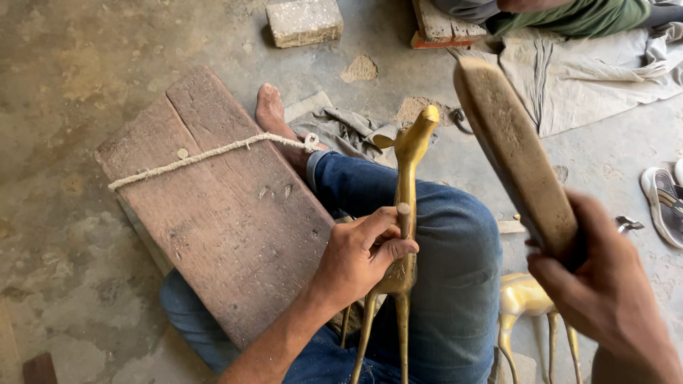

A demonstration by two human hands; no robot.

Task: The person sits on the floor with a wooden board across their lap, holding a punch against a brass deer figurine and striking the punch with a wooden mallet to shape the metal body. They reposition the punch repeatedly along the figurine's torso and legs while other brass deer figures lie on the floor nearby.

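Note:
My left hand [359,256] grips a brass deer figure [408,163] by its body, resting it on my knee in blue jeans. The figure's long neck and head point away from me and its thin legs hang toward the bottom edge. A short peg-like rod sits under my left thumb against the neck. My right hand [605,291] holds a thick wooden mallet-like block [512,153] raised above and to the right of the figure, not touching it.
A worn wooden plank [220,206] with a rope [192,158] across it lies on my left leg. A second brass figure [526,299] stands at lower right. Bricks [304,21], grey cloth [583,67], a sandal [665,203] and another person at the top lie around.

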